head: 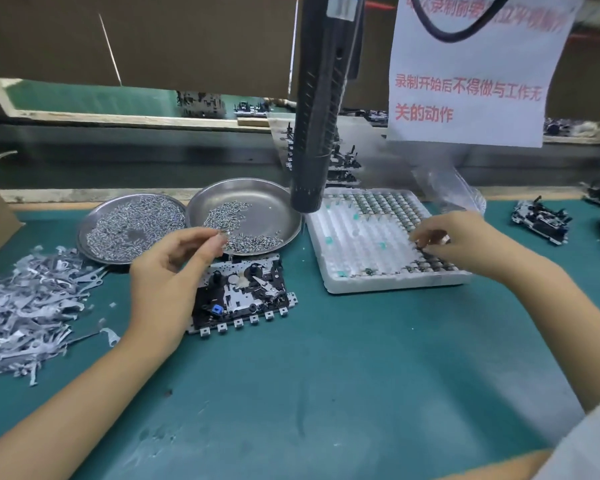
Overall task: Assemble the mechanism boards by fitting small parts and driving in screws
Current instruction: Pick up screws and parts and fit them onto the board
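Two hands work at once: the left hand [174, 268] pinches a screw [223, 233] over the near dish [284, 209], likely bound for the mechanism board [243, 296] on the table [326, 375], while the right hand [465, 244] picks a small part from the foam tray [343, 244].

Even, fairly bright overhead light fills the scene, leaving only soft shadows on the teal-matted table [326, 375]. The round steel dishes [257, 199] carry mild glare. Wide-angle distortion bends the edges, and the hanging black cylindrical tool [321, 109] looks blurred.
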